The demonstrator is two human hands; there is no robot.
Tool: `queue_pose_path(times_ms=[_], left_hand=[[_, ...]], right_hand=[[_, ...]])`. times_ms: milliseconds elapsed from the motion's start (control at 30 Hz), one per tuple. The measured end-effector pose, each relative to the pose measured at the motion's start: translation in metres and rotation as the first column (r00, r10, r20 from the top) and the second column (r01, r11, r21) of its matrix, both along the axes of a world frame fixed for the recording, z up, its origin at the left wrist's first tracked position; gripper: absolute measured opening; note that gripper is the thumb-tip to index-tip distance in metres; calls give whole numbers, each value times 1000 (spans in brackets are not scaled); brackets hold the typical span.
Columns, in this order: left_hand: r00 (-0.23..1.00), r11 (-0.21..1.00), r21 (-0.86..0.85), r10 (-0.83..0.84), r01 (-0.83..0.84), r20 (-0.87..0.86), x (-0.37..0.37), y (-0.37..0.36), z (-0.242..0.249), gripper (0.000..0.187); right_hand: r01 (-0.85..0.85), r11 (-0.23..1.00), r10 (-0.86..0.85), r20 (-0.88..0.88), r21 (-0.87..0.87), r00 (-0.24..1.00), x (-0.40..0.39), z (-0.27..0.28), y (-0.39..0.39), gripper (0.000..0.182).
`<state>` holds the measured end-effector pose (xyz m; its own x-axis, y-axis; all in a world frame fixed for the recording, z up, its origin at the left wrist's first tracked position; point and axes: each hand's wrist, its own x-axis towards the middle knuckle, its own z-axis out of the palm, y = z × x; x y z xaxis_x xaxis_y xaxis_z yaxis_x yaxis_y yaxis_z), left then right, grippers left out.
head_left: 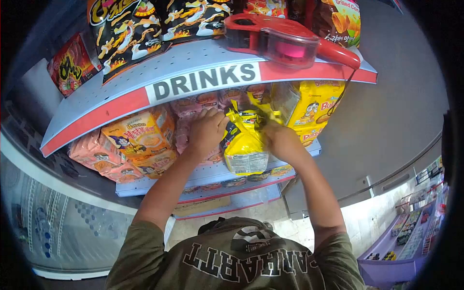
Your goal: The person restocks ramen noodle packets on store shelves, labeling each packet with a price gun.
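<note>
A yellow noodle multipack (244, 142) hangs in front of the middle shelf, held between both hands. My left hand (207, 129) grips its left upper edge and rests against the pink packs (193, 104) behind it. My right hand (279, 137) is closed on the pack's right upper corner. More yellow packs (309, 104) stand on the shelf just right of it. Both forearms reach up from my olive T-shirt.
A red price-label gun (285, 38) lies on the top shelf, whose edge (203, 79) reads DRINKS. Black and orange snack bags (130, 29) sit above. Orange packs (142, 140) and pink packs fill the left. A glass fridge (53, 222) stands lower left; another display (406, 237) lower right.
</note>
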<state>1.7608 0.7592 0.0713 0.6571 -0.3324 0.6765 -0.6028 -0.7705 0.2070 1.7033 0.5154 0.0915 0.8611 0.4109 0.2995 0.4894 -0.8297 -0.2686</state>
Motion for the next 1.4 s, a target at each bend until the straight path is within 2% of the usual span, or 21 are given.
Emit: queue_pose_path(times_ms=[33,167,267,333,367,433,533,633,667,733,767,833,867,967,1000,1100,1200,1267,1333,1367,1400], left_hand=[[1000,1000,5,19,-19,-4,2,4,0,17],[997,998,7,60,-60,-48,9,6,-9,16],[999,999,-25,41,-42,-30,9,2,-15,15],[999,998,-54,38,-39,-22,4,-2,-10,18],[1000,998,-61,-16,16,1,1,-5,-3,20],[990,989,-69,-130,133,49,-4,-12,11,26],[913,901,171,-371,398,-172,-15,-25,29,38],[947,916,241,-301,321,-115,-26,-40,24,51],[947,925,236,-257,299,-194,-25,-43,27,60],[938,914,284,-212,290,-275,-26,-47,36,55],[930,907,308,-189,288,-314,-26,-48,40,52],[938,897,306,-253,319,-238,-33,-45,41,43],[939,893,304,-282,332,-196,-37,-43,40,38],[928,846,390,-366,363,-71,-56,-35,18,21],[932,801,486,-352,348,-87,-65,-33,13,13],[915,815,432,-398,385,-65,-83,-27,-7,9],[898,706,555,-325,440,-297,-115,-16,-39,11],[827,692,509,-235,511,-511,-147,0,-85,14],[698,748,430,-62,506,-713,-168,32,-156,17],[706,765,416,-72,492,-705,-169,41,-176,18],[717,780,402,-84,479,-692,-166,43,-176,18]], right_hand=[[26,1000,-26,39,8,999,-5,-5,-7,22],[187,963,-210,-111,-194,971,-24,-73,-54,17],[292,925,-345,-213,-243,914,-41,-155,-94,12],[268,961,-251,-194,71,948,-58,-117,-61,9],[245,942,-205,-181,232,962,-71,-90,-37,9],[245,765,-60,-312,596,948,-85,-38,-6,16],[25,790,46,-100,612,994,-65,-23,7,20],[-63,759,27,65,648,998,-22,-41,5,21],[-69,740,83,11,669,996,-11,-43,4,21],[-72,696,197,-93,714,976,7,-46,2,22],[-151,722,230,-29,675,973,17,-46,1,22],[-299,759,305,89,578,948,32,-50,-2,23],[-296,728,355,29,619,935,37,-53,-5,28],[-239,735,396,-116,635,911,33,-51,-5,41],[-237,786,367,-123,571,922,29,-46,-5,54],[-190,878,288,-169,438,943,27,-42,0,58],[-164,861,262,-143,481,954,35,-45,1,55],[-167,849,278,-155,501,948,43,-45,-1,56],[-187,842,261,-77,506,962,45,-53,-1,58],[-195,838,249,-40,509,968,43,-58,-1,59],[-203,812,269,-43,547,962,41,-61,-1,64]])
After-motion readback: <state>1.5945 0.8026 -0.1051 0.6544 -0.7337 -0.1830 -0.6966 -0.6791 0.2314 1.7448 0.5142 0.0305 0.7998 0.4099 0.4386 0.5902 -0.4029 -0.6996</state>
